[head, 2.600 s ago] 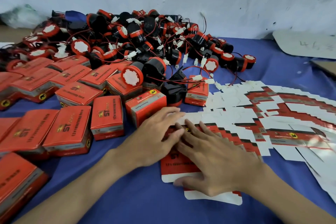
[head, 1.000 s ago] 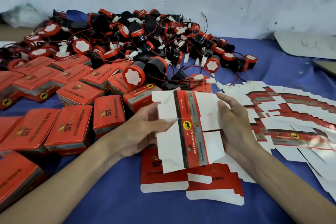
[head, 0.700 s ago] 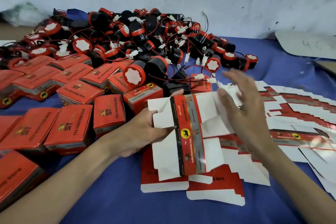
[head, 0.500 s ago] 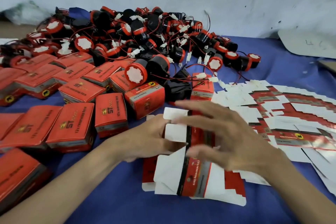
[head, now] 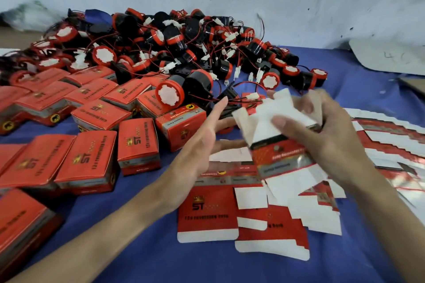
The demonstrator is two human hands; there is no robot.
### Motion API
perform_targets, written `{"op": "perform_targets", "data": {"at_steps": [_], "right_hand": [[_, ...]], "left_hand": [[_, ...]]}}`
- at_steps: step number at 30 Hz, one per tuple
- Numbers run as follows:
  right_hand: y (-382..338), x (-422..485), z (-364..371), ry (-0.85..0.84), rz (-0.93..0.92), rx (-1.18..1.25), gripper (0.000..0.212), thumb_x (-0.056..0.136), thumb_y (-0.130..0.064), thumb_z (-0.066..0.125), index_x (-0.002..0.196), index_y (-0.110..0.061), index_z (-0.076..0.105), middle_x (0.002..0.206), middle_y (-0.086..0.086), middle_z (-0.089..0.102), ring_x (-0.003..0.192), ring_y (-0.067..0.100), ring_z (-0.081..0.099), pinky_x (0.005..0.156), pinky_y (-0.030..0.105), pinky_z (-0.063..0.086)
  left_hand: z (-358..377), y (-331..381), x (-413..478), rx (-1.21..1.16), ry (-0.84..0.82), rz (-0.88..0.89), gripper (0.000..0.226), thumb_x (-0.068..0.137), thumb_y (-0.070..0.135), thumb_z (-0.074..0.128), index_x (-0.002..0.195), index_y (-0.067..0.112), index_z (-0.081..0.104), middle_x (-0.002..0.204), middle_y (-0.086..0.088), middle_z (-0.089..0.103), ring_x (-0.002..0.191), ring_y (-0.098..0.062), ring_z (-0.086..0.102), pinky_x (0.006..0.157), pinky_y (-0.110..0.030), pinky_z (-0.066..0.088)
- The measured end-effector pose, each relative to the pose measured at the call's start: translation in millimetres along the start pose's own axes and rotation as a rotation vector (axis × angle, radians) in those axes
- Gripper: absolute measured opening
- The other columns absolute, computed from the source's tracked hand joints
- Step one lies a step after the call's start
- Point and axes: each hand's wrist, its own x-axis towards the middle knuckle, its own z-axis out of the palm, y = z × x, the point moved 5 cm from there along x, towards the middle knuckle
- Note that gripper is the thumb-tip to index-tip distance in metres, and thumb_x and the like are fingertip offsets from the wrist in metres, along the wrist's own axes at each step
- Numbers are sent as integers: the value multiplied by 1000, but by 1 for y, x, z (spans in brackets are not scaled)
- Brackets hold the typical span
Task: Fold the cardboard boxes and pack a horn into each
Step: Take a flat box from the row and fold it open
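Along the left edge of the table [head: 230,266], which is covered in blue cloth, closed red boxes [head: 87,161] lie in rows, most flat on a broad face. Behind them, toward the back edge, a big pile of horns [head: 174,48] in black and red spreads out with red wires and white plugs tangled through it. 1 horn [head: 169,96] sits on top of a box at the pile's near edge, its round white face turned forward.

The left hand [head: 202,142] is held above the middle of the table, spread wide with straight fingers and gripping nothing. Its fingertips reach toward the left side of a partly folded box [head: 264,122]; motion blur hides whether they touch it. This box is up off the table, white inner flaps on top and a red printed panel below. The right hand [head: 328,145] grips it, thumb pressed on the white panel and fingers curled over its upper right part.

Under both hands, near the front edge, 2 flat box blanks [head: 207,211] lie side by side, printed side up. More flat blanks [head: 391,140] fan out toward the right edge. At the back right corner lies a pale sheet [head: 391,57] with handwriting on it.
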Motion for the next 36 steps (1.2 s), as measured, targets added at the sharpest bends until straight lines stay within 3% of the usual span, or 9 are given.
{"op": "perform_targets", "data": {"at_steps": [1,2,4,7,11,19,26,30,36], "right_hand": [[1,1,-4,23,31,74,43,72,-47,77,86,-18,47,79,-5,67,62,7,68,48,19,50],[2,1,-4,20,74,137,50,72,-45,76,94,-10,47,84,0,67,63,11,70,49,21,51],[4,-1,8,-22,159,205,52,68,-50,77,96,-16,50,98,1,67,65,14,71,49,21,52],[4,-8,36,-37,120,223,39,70,-47,77,92,-24,54,89,-9,68,73,6,69,56,16,51],[19,-25,59,17,44,318,34,74,-45,65,101,-29,52,106,4,59,101,20,61,79,32,54],[39,-27,68,106,158,589,26,73,-30,72,93,-28,55,90,-8,69,86,14,69,65,22,54],[42,-28,69,116,176,555,43,78,-29,64,118,-37,48,101,6,65,93,24,68,71,30,57],[37,-28,71,96,128,531,35,82,-30,59,117,-38,60,108,-16,66,100,14,67,70,22,55],[37,-28,74,54,189,582,22,85,-31,64,107,-32,68,109,8,65,96,15,67,71,21,54]], "left_hand": [[3,6,-1,54,22,74,25,93,36,49,118,31,47,131,4,57,84,-1,58,58,-13,53],[3,6,-2,78,25,125,58,80,44,62,131,28,41,128,16,59,87,5,60,61,-11,54],[9,3,1,98,-10,138,102,58,67,69,142,33,22,114,36,60,100,9,62,71,-11,52],[3,2,-16,77,-8,256,75,73,55,72,134,42,32,120,25,60,113,-6,60,80,-20,53],[-6,4,-22,39,131,295,38,82,32,63,115,28,46,105,18,64,100,-8,65,71,-20,54],[-17,-8,-16,-30,294,260,22,77,26,65,89,41,55,95,11,68,90,-14,69,64,-23,55],[-13,-10,-13,22,228,230,36,82,27,59,117,33,53,111,-5,65,98,-22,68,70,-28,56],[-4,-3,-14,89,99,224,34,87,30,51,99,60,63,101,21,69,96,-4,68,69,-15,53],[-5,-4,-13,96,74,201,29,87,37,48,97,60,63,101,19,68,96,-5,67,69,-15,53]]}}
